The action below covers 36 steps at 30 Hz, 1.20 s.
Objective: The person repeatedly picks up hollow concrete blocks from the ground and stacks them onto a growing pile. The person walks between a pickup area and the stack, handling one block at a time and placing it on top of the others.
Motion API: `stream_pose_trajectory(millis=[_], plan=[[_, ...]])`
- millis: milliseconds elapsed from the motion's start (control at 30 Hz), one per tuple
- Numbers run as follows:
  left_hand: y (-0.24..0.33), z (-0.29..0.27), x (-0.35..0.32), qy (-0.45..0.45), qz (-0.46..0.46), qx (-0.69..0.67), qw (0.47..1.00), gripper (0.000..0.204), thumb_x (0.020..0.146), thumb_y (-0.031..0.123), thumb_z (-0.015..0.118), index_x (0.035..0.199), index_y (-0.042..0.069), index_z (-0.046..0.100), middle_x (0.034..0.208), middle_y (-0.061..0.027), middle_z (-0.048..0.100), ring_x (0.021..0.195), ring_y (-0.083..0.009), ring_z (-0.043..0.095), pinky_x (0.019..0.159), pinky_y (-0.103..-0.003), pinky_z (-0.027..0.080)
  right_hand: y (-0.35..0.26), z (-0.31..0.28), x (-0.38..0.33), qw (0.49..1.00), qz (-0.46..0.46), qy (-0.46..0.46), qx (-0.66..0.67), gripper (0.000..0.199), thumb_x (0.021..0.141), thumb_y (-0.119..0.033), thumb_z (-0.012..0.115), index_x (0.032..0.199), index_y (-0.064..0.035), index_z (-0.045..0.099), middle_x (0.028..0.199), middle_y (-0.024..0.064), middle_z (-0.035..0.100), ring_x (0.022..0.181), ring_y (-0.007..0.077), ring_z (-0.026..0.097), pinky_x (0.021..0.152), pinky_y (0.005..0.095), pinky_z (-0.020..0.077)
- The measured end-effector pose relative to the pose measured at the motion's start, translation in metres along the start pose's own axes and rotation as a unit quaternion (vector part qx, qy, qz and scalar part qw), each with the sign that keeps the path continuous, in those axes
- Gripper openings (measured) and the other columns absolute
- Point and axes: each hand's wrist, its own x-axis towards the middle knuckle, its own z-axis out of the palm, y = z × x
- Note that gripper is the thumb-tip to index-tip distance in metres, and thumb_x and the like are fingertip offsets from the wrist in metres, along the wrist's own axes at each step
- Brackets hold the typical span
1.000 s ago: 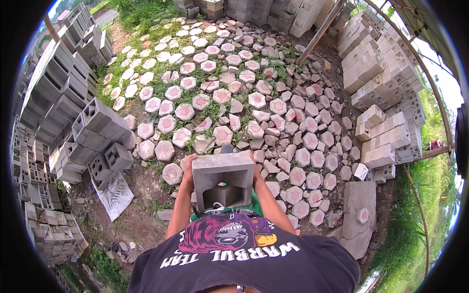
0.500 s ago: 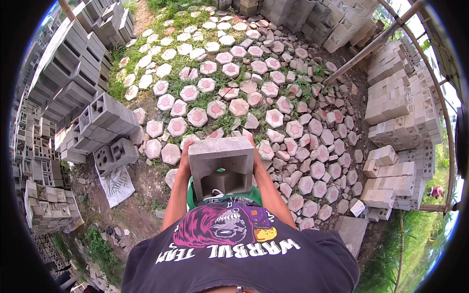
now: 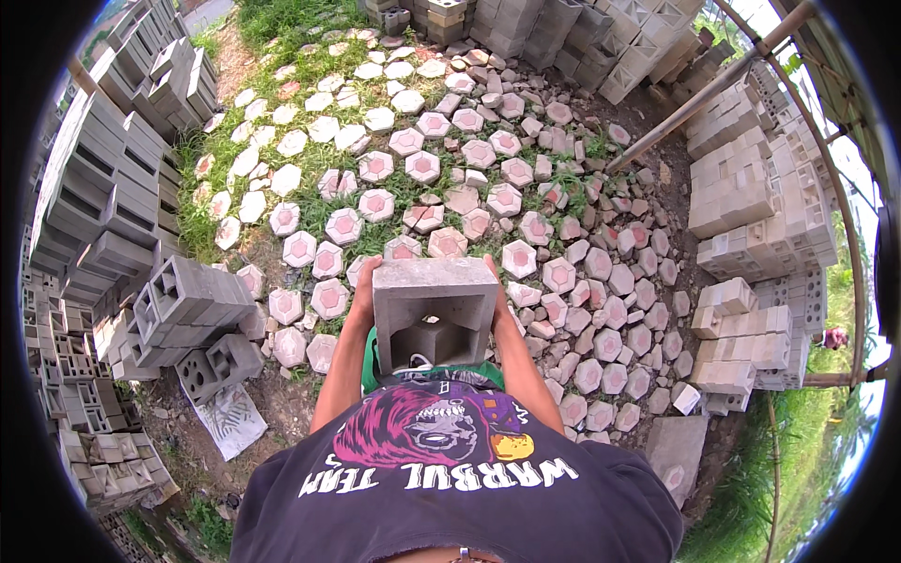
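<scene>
I hold a grey hollow concrete block [image 3: 434,312] in front of my chest, its open cavity facing me. My left hand [image 3: 363,291] grips its left side and my right hand [image 3: 496,293] grips its right side, fingers wrapped over the far edge. Below the block lies ground covered with pink and white hexagonal paving stones [image 3: 375,206] set in grass and dirt.
Stacks of grey hollow blocks [image 3: 103,188] rise on the left, with loose ones [image 3: 192,305] near my feet beside a printed sack [image 3: 230,419]. Pale block stacks [image 3: 751,225] stand on the right behind a slanted pole [image 3: 713,75]. More stacks [image 3: 526,23] line the far side.
The view has swung left and the ground has slid past while I carry the block. Both hands keep the same grip on it.
</scene>
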Motion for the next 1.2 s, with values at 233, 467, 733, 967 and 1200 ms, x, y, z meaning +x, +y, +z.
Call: stream_pose_trajectory(millis=[233,467,733,967,1200], plan=[[0.126,0.013,0.069,-0.030,-0.036,0.036,0.998,0.062,0.082,0.055,0.052,0.111,0.001,0.058,0.103,-0.0138,0.064,0.089,-0.0239,0.060,0.081,-0.034,0.046,-0.049,0.083,0.107,1.000,0.001,-0.002,0.006,0.066,0.089,-0.062,0.048,0.118,-0.0032,0.058,0.107,0.0110,0.063,0.093,0.0211,0.061,0.084,0.0337,0.0497],[0.186,0.004,0.120,-0.027,-0.058,0.028,0.998,0.064,0.083,0.057,0.048,0.112,0.001,0.057,0.104,-0.0152,0.063,0.090,-0.0257,0.060,0.081,-0.036,0.047,-0.059,0.107,0.184,1.000,0.015,-0.003,0.016,0.063,0.093,-0.058,0.043,0.122,-0.0042,0.056,0.114,0.0098,0.063,0.099,0.0209,0.060,0.088,0.0334,0.0472],[0.213,-0.010,0.225,-0.034,-0.053,-0.034,0.997,0.063,0.083,0.057,0.051,0.113,0.002,0.057,0.105,-0.0139,0.063,0.090,-0.0247,0.060,0.082,-0.036,0.047,-0.101,0.129,0.274,1.000,0.007,0.022,-0.018,0.066,0.092,-0.060,0.043,0.122,-0.0032,0.058,0.116,0.0097,0.062,0.102,0.0199,0.059,0.091,0.0321,0.0449],[0.294,0.032,0.332,-0.059,-0.003,-0.029,0.998,0.062,0.083,0.055,0.051,0.111,0.000,0.057,0.103,-0.0148,0.064,0.089,-0.0253,0.062,0.083,-0.035,0.048,-0.193,0.174,0.387,0.998,-0.016,0.022,-0.062,0.066,0.091,-0.060,0.045,0.121,-0.0025,0.059,0.116,0.0098,0.062,0.100,0.0192,0.059,0.088,0.0312,0.0450],[0.338,0.079,0.439,-0.040,0.012,-0.049,0.998,0.059,0.080,0.056,0.056,0.108,0.005,0.057,0.101,-0.0118,0.061,0.090,-0.0230,0.058,0.082,-0.035,0.046,-0.293,0.190,0.472,0.997,-0.029,0.006,-0.078,0.057,0.092,-0.056,0.047,0.112,-0.0048,0.062,0.104,0.0083,0.066,0.089,0.0175,0.061,0.081,0.0302,0.0489]])
